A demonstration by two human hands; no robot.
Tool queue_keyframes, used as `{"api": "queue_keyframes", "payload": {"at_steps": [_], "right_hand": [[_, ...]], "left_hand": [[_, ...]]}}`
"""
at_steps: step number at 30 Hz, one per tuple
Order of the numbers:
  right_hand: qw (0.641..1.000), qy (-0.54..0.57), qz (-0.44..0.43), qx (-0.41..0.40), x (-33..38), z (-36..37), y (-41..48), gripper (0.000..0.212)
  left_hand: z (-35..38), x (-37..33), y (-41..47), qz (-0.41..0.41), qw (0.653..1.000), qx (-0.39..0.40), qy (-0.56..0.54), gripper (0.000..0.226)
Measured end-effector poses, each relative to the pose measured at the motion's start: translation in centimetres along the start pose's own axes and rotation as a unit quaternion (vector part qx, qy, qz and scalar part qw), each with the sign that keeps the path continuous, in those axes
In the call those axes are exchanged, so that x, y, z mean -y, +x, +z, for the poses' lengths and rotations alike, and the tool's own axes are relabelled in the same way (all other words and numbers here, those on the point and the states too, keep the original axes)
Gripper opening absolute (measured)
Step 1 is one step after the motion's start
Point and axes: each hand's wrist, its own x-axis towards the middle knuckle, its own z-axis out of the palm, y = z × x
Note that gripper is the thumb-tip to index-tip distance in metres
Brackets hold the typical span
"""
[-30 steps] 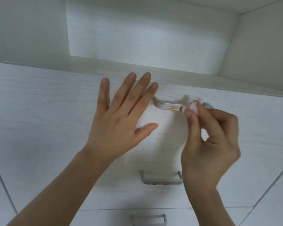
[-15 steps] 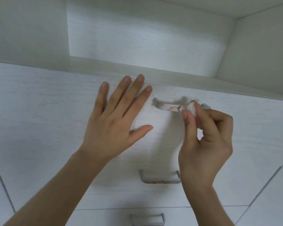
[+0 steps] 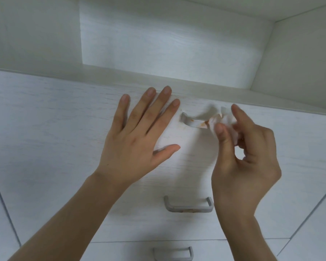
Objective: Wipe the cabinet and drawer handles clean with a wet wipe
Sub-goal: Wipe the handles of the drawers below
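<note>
Top handle (image 3: pixel 193 123), high on the drawer front (image 3: pixel 45 129): I judge the wipe should wrap round the bar and drag left along its full length, turning to a fresh face because its edge is already stained. The bar is grey metal with a reddish-brown smear where the wet wipe (image 3: pixel 224 123) meets it. My right hand (image 3: pixel 247 162) pinches the bunched wipe between thumb and fingers. My left hand (image 3: pixel 137 140) lies spread flat just left, bracing. The middle handle (image 3: pixel 188 206) below also looks marked.
</note>
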Motion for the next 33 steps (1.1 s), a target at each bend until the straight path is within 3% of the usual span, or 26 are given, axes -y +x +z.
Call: {"api": "queue_keyframes", "payload": {"at_steps": [3,7,11,15,18,23,27,33], "right_hand": [[1.0,-0.013,-0.023,0.01,-0.1,0.2,0.3,0.018],[0.998,-0.03,-0.014,0.057,-0.1,0.0,0.2,0.024],[0.99,-0.085,-0.058,0.1,-0.2,-0.4,0.1,0.025],[0.994,-0.078,-0.053,0.058,-0.2,-0.4,-0.1,0.021],[0.993,-0.064,-0.071,0.069,-0.1,-0.2,-0.6,0.021],[0.998,-0.045,-0.018,0.033,-0.6,-0.5,-0.4,0.018],[0.992,-0.063,-0.09,0.061,-0.4,0.0,-0.5,0.018],[0.991,-0.056,-0.117,0.035,-0.7,0.5,-1.0,0.016]], "left_hand": [[0.1,0.0,0.0,0.001,1.0,-0.001,0.002,0.072],[0.2,0.0,0.0,0.002,1.0,-0.003,0.004,0.072],[0.2,0.0,0.0,0.0,1.0,-0.005,0.007,0.072],[0.2,-0.1,0.0,-0.004,1.0,-0.007,0.0,0.072],[0.1,-0.1,0.0,-0.003,1.0,-0.006,0.0,0.072],[0.0,0.0,0.1,0.0,1.0,-0.001,-0.005,0.073],[0.0,0.0,0.1,0.001,1.0,-0.004,-0.002,0.073],[0.0,0.1,0.1,0.004,1.0,-0.008,-0.001,0.073]]}}
